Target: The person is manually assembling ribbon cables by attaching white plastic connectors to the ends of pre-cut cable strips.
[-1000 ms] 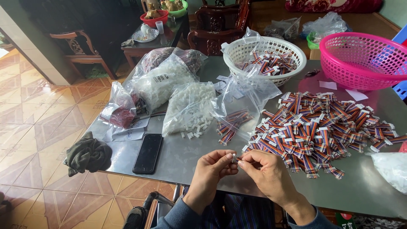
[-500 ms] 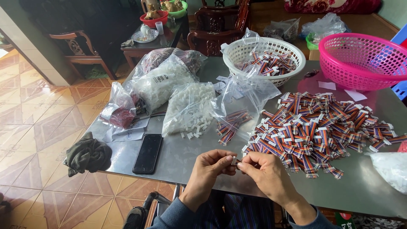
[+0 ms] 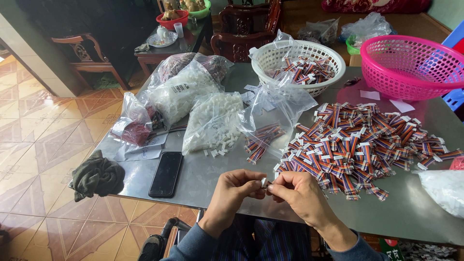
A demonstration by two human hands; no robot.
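Observation:
My left hand (image 3: 235, 192) and my right hand (image 3: 296, 193) meet fingertip to fingertip at the near edge of the grey table (image 3: 203, 179). Between them they pinch a small white plastic connector (image 3: 264, 182); whether a cable hangs from it is hidden by the fingers. Just beyond my right hand lies a big heap of short rainbow ribbon cables (image 3: 367, 142) with white ends. An open clear bag of white connectors (image 3: 215, 121) spills a few pieces towards my left hand.
A black phone (image 3: 166, 174) and a dark crumpled cloth (image 3: 97, 177) lie at the left. Further back stand more clear bags (image 3: 179, 87), a white basket (image 3: 299, 59) with cables and a pink basket (image 3: 411, 65). Wooden chairs and a side table stand behind.
Both hands stay at the same spot with only small finger movements on the connector. Nothing else on the table has moved.

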